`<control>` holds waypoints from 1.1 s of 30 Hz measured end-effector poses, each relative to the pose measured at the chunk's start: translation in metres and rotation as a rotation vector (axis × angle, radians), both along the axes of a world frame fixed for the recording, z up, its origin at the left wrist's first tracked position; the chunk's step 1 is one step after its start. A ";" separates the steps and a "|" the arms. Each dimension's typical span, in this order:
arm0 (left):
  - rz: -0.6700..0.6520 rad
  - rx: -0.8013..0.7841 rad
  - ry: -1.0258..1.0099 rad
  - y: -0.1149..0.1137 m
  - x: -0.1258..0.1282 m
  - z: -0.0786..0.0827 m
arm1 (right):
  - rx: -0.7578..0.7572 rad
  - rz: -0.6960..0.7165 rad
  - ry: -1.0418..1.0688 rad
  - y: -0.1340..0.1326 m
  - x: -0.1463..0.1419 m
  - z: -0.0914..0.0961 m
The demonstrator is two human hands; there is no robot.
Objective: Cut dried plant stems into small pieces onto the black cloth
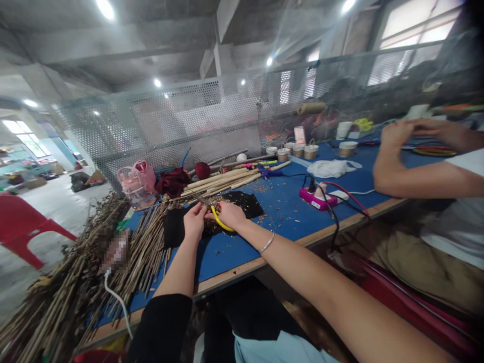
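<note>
My right hand [230, 216] is closed on yellow-handled shears [223, 223], whose dark blades point up and left. Close beside them, the fingers of my left hand [194, 220] are pinched together near the blades; what they hold is too small to make out. Both hands are over a black cloth [242, 200] strewn with small plant scraps. A pile of thin dry sticks [145, 247] lies just left of my left hand. Beyond the cloth are thicker, pale peeled sticks [223, 180].
Along the blue table [280, 217] are a purple power strip [317, 198] with cables, a blue glue gun [269, 172], a white cloth [330, 168], small pots [298, 150] and a pink basket [138, 181]. A co-worker's arms [401, 151] rest at right. A red chair [28, 227] stands left.
</note>
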State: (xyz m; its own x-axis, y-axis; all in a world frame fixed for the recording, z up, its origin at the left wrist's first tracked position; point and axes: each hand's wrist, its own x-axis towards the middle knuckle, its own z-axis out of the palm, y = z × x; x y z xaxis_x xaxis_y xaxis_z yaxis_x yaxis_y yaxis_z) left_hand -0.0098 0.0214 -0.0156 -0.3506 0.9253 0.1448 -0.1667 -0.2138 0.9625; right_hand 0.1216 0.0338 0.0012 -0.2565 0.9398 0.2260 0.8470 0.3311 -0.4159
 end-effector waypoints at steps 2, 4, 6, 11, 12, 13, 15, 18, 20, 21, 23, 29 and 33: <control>0.007 -0.007 -0.012 0.002 -0.001 -0.001 | -0.009 -0.003 -0.008 -0.001 0.000 0.002; 0.009 -0.003 -0.023 0.003 -0.002 -0.002 | -0.003 -0.006 -0.023 -0.001 0.000 0.003; 0.012 0.009 -0.035 0.003 -0.003 -0.003 | 0.017 -0.009 -0.036 -0.001 0.000 0.003; 0.000 0.017 -0.044 0.003 -0.004 -0.002 | 0.067 0.006 -0.037 0.000 0.000 -0.001; -0.004 0.017 -0.047 0.003 -0.004 -0.002 | 0.069 0.008 -0.034 0.001 0.000 -0.002; -0.008 0.018 -0.051 0.003 -0.004 -0.002 | 0.071 0.009 -0.031 0.002 0.001 -0.003; -0.013 0.021 -0.056 0.003 -0.004 -0.002 | 0.076 0.017 -0.025 0.003 0.001 -0.005; -0.022 0.022 -0.055 0.004 -0.004 -0.003 | 0.101 0.035 -0.028 0.004 0.001 -0.007; -0.032 0.019 -0.047 0.004 -0.004 -0.003 | 0.121 0.038 -0.034 0.004 0.001 -0.007; -0.036 0.018 -0.041 0.003 -0.004 -0.003 | 0.130 0.039 -0.035 0.004 0.001 -0.007; -0.041 0.016 -0.027 0.003 -0.004 -0.003 | 0.136 0.046 -0.028 0.004 0.001 -0.008; 0.014 0.065 0.044 0.001 -0.003 -0.002 | 0.108 0.061 -0.001 0.004 0.001 -0.006; 0.052 0.104 0.095 0.000 -0.003 0.001 | 0.098 0.060 0.001 0.002 0.001 -0.003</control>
State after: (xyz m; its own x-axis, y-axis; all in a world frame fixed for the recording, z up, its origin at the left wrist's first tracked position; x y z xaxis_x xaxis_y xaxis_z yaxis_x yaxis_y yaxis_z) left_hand -0.0128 0.0219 -0.0150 -0.3776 0.8847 0.2735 -0.0617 -0.3187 0.9458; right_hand 0.1227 0.0360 -0.0022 -0.3109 0.8964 0.3161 0.8242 0.4199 -0.3801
